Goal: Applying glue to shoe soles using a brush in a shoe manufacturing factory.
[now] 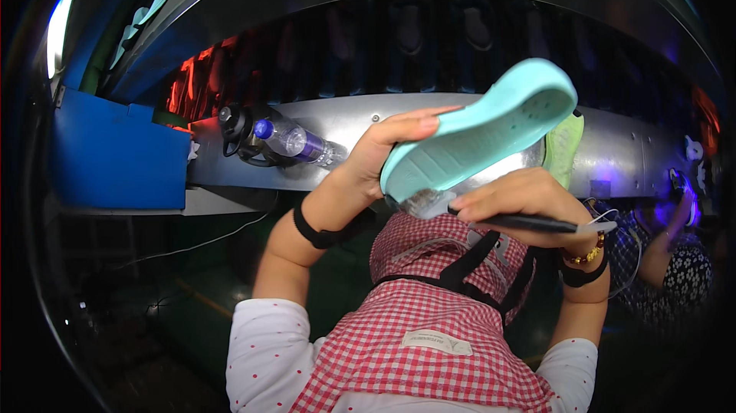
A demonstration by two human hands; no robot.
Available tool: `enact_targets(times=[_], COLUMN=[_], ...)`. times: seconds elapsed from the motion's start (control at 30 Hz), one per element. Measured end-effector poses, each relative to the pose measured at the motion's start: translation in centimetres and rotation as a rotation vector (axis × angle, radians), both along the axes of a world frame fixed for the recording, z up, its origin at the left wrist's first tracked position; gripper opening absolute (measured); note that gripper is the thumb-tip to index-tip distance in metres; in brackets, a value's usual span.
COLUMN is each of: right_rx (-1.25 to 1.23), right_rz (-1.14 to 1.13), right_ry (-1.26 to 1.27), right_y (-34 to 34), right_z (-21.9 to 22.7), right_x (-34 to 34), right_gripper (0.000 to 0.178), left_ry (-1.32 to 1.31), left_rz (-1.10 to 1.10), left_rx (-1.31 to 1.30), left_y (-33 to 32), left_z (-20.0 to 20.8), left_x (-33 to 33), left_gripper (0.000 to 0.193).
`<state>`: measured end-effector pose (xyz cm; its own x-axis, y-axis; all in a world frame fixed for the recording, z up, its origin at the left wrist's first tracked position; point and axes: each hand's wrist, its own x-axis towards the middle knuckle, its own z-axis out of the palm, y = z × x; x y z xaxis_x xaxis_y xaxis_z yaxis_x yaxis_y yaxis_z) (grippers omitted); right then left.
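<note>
My left hand (376, 148) grips a turquoise shoe sole (468, 141) near its lower left end. The sole is tilted, its other end raised toward the upper right, and its hollow inner side shows a ribbed part and small holes. My right hand (521, 198) is closed around a black-handled brush (525, 222). The brush's pale, translucent head lies against or just below the sole's lower left rim; whether it touches I cannot tell. Behind the sole, a light green sole (563, 148) rests on the metal ledge.
A metal ledge (613, 144) runs across in front of me. On its left stand a dark bottle (236, 125) and a clear bottle (299, 141) with a blue cap. Beyond are dark racks with shoe parts and a red glow. A blue box (119, 152) is left; a co-worker's arm (659, 252) is right.
</note>
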<state>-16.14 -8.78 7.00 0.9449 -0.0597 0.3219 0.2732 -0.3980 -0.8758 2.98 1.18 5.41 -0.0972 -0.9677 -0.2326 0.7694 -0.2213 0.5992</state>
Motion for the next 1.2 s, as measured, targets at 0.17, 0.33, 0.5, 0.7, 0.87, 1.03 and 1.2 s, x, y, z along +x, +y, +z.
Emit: enact_targets(times=[0.17, 0.33, 0.5, 0.7, 0.87, 1.03, 1.2], right_rx=[-0.129, -0.514, -0.399, 0.096, 0.291, 0.281, 0.245], right_rz=[-0.014, 0.120, -0.054, -0.092, -0.521, -0.563, -0.561], right_ry=[0.035, 0.241, 0.097, 0.194, 0.188, 0.174, 0.222], right_y=[-0.9, -0.6, -2.2, -1.9, 0.8, 1.4, 1.5], right_z=[1.0, 1.1, -0.4, -0.1, -1.1, -1.3, -1.8], right_x=[-0.5, -0.7, -1.0, -1.1, 1.9, 3.0, 3.7], right_gripper=[0.018, 0.021, 0.022, 0.022, 0.012, 0.015, 0.016], left_ry=[-0.035, -0.226, -0.272, -0.135, -0.327, -0.335, -0.379], left_rz=[-0.149, -0.174, -0.114, -0.055, 0.028, 0.162, 0.188], left_rx=[0.092, 0.202, 0.207, 0.143, 0.101, 0.087, 0.082], left_y=[0.1, 0.4, 0.9, 1.1, 0.1, -0.1, -0.1], left_z=[0.1, -1.5, -1.5, -2.5, -1.7, -2.8, -4.3], left_x=[-0.1, 0.8, 1.1, 1.3, -0.7, -0.7, -0.7], left_gripper=[0.044, 0.041, 0.044, 0.049, 0.046, 0.038, 0.038])
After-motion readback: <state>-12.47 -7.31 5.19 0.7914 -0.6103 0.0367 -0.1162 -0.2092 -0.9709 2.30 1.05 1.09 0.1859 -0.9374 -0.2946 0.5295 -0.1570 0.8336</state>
